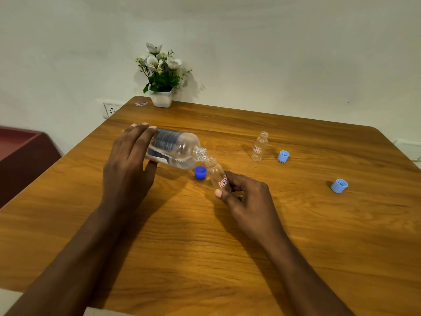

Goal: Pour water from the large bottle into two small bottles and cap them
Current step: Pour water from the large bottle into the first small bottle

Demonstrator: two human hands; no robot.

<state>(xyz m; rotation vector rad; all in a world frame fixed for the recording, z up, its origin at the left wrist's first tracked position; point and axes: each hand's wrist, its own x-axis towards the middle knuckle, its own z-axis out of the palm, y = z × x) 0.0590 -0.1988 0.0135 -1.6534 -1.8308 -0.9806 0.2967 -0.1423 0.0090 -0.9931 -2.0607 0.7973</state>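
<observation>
**A:** What do we find at our hands?

**B:** Our left hand (129, 156) curls round the large bottle (175, 148), which is tipped almost flat. Its open mouth meets the mouth of a small bottle (216, 174). Our right hand (246, 195) pinches that tilted bottle near its base.

**A:** And around them?

**B:** A dark blue cap (200, 172) lies on the wooden table (205, 247), just beside the tilted bottle. To the right a second small bottle (259, 145) stands upright and uncapped, with a light blue cap (283, 156) near it. A second light blue cap (339, 185) lies farther right.
</observation>
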